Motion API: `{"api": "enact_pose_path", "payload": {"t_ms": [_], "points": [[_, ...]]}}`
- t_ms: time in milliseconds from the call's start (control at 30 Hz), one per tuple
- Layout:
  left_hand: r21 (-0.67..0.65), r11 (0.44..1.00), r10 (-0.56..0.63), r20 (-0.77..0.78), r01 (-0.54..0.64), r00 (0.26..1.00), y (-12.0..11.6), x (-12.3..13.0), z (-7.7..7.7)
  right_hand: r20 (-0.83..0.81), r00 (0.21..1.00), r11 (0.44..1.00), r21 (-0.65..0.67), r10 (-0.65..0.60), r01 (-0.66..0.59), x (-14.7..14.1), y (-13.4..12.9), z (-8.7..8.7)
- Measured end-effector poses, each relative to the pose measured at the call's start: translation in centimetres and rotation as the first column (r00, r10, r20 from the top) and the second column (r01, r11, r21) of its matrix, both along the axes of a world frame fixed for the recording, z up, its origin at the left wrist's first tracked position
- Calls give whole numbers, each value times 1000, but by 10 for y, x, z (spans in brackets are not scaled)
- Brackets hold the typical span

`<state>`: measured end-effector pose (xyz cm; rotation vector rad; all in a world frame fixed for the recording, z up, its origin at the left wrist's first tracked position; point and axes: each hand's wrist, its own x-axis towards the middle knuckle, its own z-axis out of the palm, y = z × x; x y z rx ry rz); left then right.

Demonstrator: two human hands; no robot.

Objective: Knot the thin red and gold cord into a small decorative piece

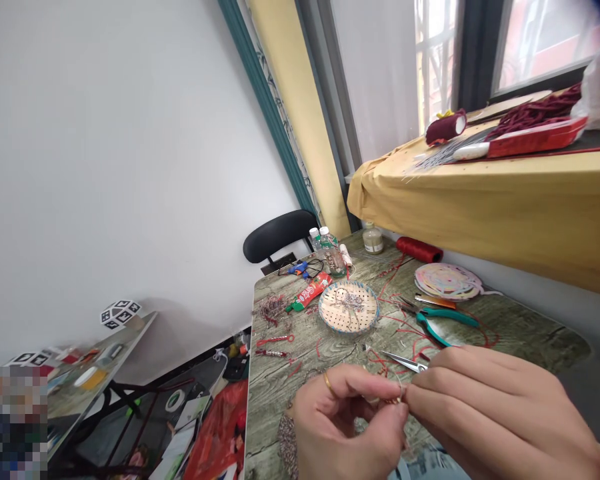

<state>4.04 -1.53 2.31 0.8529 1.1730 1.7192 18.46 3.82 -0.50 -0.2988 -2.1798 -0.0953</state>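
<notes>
My left hand (350, 420), with a gold ring on one finger, pinches thumb and forefinger together at the lower middle. Between the fingertips shows a thin pale thread (400, 381) and something tiny and yellowish, too small to make out. My right hand (495, 407) meets it there, its fingertips pressed together on the same thread; its thumb is hidden. Scissors (405, 362) lie just beyond, blades toward the left, handles covered by my right hand. Behind them rest green-handled pliers (443, 320) among red cords. A speckled yarn bundle (287, 443) lies beside my left hand.
A round woven basket (349, 307) holds speckled yarn mid-table. Around it are a red packet (313, 291), bottles (325, 240), a red thread spool (420, 249) and a pastel coil (447, 281). A yellow-covered ledge (480, 200) overhangs the right. A black chair (280, 235) stands behind.
</notes>
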Motion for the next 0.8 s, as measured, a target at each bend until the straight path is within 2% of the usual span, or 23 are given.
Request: {"api": "enact_pose_path", "payload": {"t_ms": [67, 167, 233, 267, 300, 333, 400, 467, 567, 600, 667, 733, 800], "points": [[-4, 999, -37, 63, 37, 997, 2, -3, -6, -13, 1000, 999, -36, 20, -20, 1, 1, -2], [37, 976, -218, 122, 215, 968, 5, -13, -17, -62, 996, 984, -166, 61, -70, 3, 2, -3], [40, 938, -347, 120, 345, 930, 7, -20, -23, -150, 988, 927, -365, 30, -84, 6, 3, -1], [26, 923, -384, 119, 384, 915, 8, -24, -24, -205, 979, 868, -488, -10, -93, 7, 4, 2], [17, 910, -414, 122, 415, 902, 9, -26, -25, -250, 967, 781, -613, -53, -116, 8, 5, 5], [8, 897, -439, 124, 441, 890, 11, -28, -26, -278, 957, 669, -727, -80, -155, 8, 6, 9], [7, 868, -493, 121, 496, 861, 13, -30, -25, -302, 952, 404, -877, -47, -258, 6, 10, 18], [12, 843, -535, 112, 537, 837, 13, -29, -24, -315, 946, 145, -935, 80, -324, 2, 14, 22], [20, 830, -555, 115, 557, 824, 13, -28, -23, -407, 883, -155, -912, 232, -380, -2, 20, 18], [23, 828, -559, 118, 560, 821, 12, -28, -23, -439, 861, -233, -893, 257, -386, -3, 22, 15], [34, 825, -564, 122, 564, 817, 12, -28, -24, -487, 833, -338, -855, 261, -394, -4, 24, 7], [58, 820, -572, 119, 570, 811, 13, -28, -24, -515, 822, -401, -825, 242, -398, -4, 24, 1], [66, 822, -569, 117, 565, 814, 14, -29, -24, -544, 806, -441, -797, 232, -411, -4, 24, -2]]}}
